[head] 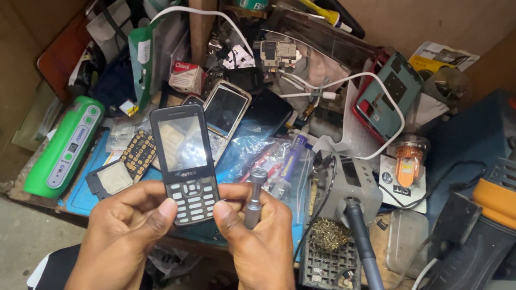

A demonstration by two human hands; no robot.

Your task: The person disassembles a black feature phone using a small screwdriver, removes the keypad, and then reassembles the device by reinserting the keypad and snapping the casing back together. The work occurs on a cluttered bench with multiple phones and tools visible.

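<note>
The fingers of the left hand (125,220) curl under and around the lower end of a dark grey bar-shaped keypad phone with a clear empty screen window (184,161), the thumb pressed against the key block from the side. The fingers of the right hand (254,234) close on a short grey metal screwdriver handle with a round cap (254,196), held upright between thumb and forefinger, while that thumb tip also touches the phone's lower right edge. The phone tilts up and away from the hands, its top end over the cluttered blue work mat (81,196).

Just left of the phone lie a loose black keypad membrane with gold contacts (138,153) and a small square display panel (110,178). Further left sits a green and white oblong device (66,146). Behind the phone rests a second, silver-framed keypad phone (225,111). Clear plastic bags (270,157) lie behind the right hand.

To the right stand a grey soldering stand with a brass wool tip cleaner (331,236) and a thick black handpiece with an orange collar (500,225). A teal-backed phone in a red case (387,93) lies farther back among white cables (351,80).
</note>
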